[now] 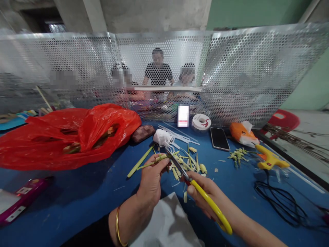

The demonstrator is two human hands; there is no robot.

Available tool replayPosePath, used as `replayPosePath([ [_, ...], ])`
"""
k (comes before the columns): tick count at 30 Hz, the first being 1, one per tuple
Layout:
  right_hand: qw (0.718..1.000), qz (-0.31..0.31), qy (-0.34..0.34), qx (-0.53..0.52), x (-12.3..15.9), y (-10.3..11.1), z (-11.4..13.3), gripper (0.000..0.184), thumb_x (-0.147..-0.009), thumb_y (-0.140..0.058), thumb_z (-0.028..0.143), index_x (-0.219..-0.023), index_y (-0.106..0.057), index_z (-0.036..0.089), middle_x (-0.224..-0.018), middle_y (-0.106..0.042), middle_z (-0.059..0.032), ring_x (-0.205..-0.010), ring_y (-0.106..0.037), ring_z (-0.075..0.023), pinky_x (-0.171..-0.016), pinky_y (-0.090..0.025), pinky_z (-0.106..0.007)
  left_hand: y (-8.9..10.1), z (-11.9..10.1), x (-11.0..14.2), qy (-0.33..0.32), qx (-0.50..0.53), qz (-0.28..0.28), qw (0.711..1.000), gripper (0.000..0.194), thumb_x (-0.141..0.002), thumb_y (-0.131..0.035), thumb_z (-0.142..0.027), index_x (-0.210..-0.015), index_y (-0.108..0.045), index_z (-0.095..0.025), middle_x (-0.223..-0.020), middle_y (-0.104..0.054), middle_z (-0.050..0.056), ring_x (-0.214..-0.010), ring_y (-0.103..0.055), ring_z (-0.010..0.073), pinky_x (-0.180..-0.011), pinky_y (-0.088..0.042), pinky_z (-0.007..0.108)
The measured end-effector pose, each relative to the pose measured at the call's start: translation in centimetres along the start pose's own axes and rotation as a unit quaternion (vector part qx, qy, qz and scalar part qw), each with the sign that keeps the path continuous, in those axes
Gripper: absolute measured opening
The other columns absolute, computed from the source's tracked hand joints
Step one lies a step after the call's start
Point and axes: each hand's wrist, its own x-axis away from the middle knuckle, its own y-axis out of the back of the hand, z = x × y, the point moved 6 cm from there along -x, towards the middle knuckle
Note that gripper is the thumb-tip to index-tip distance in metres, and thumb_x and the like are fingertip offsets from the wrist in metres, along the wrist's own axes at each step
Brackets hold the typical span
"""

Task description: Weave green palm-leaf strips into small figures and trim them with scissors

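My left hand (152, 175) pinches a thin green plant stalk (149, 165) between thumb and fingers. In my right hand (203, 190) is a pair of scissors (210, 204) with yellow handles, its blades pointing up and left beside the left fingertips. Whether the blades touch the stalk I cannot tell. Under and beyond the blades lie several cut stalk pieces (203, 168). A longer green stalk (140, 162) rests on the table left of my left hand. Just past my fingers sits a bundle of white string (163, 137).
Red plastic bag (102, 120) at left, brown checked pouch (143, 133) beside it. Farther back are a white spool (201, 121), a phone (219, 138) and an orange tissue pack (243, 133). A yellow glue gun (272, 159) with black cable lies right. Behind a perforated screen (246, 68) are people.
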Motion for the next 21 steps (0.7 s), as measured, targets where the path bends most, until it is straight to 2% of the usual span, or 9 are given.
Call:
replayPosePath([
  [6,1.0,-0.021,0.012,-0.001,0.1,0.5,0.1,0.049,-0.078,-0.059,0.067,-0.093,-0.054,0.02,-0.05,-0.032,0.0107,-0.038,-0.026,-0.0052,-0.037,-0.021,-0.02,-0.2,-0.2,0.0,0.007,-0.002,0.017,1.0,0.022,-0.06,-0.081,-0.016,-0.077,-0.068,-0.016,-0.073,-0.066,-0.001,-0.064,-0.062,0.0103,-0.063,-0.048,0.022],
  [10,0.997,-0.077,0.014,-0.006,0.4,1.5,0.8,0.054,-0.078,-0.059,0.067,-0.102,-0.053,0.02,-0.049,-0.034,0.0109,-0.036,-0.025,-0.0053,-0.035,-0.021,-0.02,-1.2,-0.2,0.1,0.034,-0.035,0.071,0.996,0.03,-0.063,-0.081,-0.021,-0.087,-0.066,-0.014,-0.08,-0.069,0.001,-0.061,-0.058,0.0082,-0.06,-0.046,0.02],
  [13,0.995,-0.102,0.017,0.007,0.4,2.3,1.0,0.057,-0.08,-0.054,0.068,-0.108,-0.052,0.019,-0.051,-0.038,0.0098,-0.036,-0.027,-0.0055,-0.035,-0.023,-0.02,-1.7,-0.2,0.4,0.055,-0.058,0.107,0.991,0.029,-0.064,-0.082,-0.023,-0.085,-0.065,-0.015,-0.08,-0.069,0.001,-0.059,-0.055,0.0065,-0.06,-0.044,0.019],
  [17,0.995,-0.091,0.048,0.013,0.0,3.0,1.1,0.061,-0.079,-0.057,0.069,-0.112,-0.05,0.018,-0.051,-0.039,0.0102,-0.035,-0.029,-0.0057,-0.034,-0.024,-0.02,-1.9,0.1,0.9,0.093,-0.076,0.136,0.983,0.025,-0.062,-0.083,-0.024,-0.078,-0.066,-0.014,-0.076,-0.067,0.0,-0.061,-0.053,0.0065,-0.062,-0.043,0.019],
  [21,0.996,-0.074,0.048,0.024,0.0,3.3,1.0,0.059,-0.082,-0.053,0.068,-0.111,-0.049,0.017,-0.052,-0.038,0.011,-0.033,-0.027,-0.0042,-0.032,-0.023,-0.02,-1.8,0.6,1.1,0.139,-0.086,0.158,0.974,0.025,-0.069,-0.079,-0.032,-0.083,-0.07,-0.013,-0.081,-0.068,0.004,-0.066,-0.056,0.0082,-0.062,-0.042,0.019],
])
